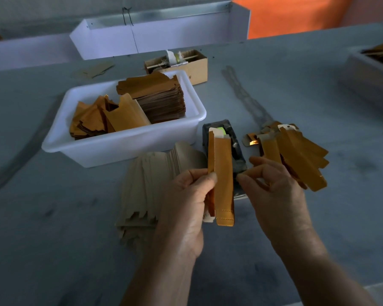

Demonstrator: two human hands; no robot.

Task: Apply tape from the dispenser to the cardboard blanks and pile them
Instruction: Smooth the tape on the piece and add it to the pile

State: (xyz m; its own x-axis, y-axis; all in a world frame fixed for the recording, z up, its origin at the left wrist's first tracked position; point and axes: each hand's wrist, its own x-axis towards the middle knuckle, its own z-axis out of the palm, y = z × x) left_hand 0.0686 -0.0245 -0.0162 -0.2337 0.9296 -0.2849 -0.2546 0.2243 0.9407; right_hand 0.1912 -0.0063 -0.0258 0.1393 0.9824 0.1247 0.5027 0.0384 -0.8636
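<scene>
My left hand (186, 199) grips a long folded golden cardboard blank (223, 173), held upright over the table. Right behind the blank stands the dark tape dispenser (234, 149) with a greenish tape roll at its top. My right hand (272, 186) is just right of the blank, thumb and forefinger pinched together near the dispenser's front end; whether a bit of tape sits between them is too small to tell. A fanned pile of golden blanks (301, 157) lies to the right. A stack of pale blanks (146, 184) lies to the left, under my left hand.
A white plastic tub (119, 146) behind the pale stack holds more golden blanks and a tall brown stack. A small cardboard box (195, 67) with tape bits stands behind it. A grey bin (367, 78) sits at the far right, a white trough (142, 38) at the back.
</scene>
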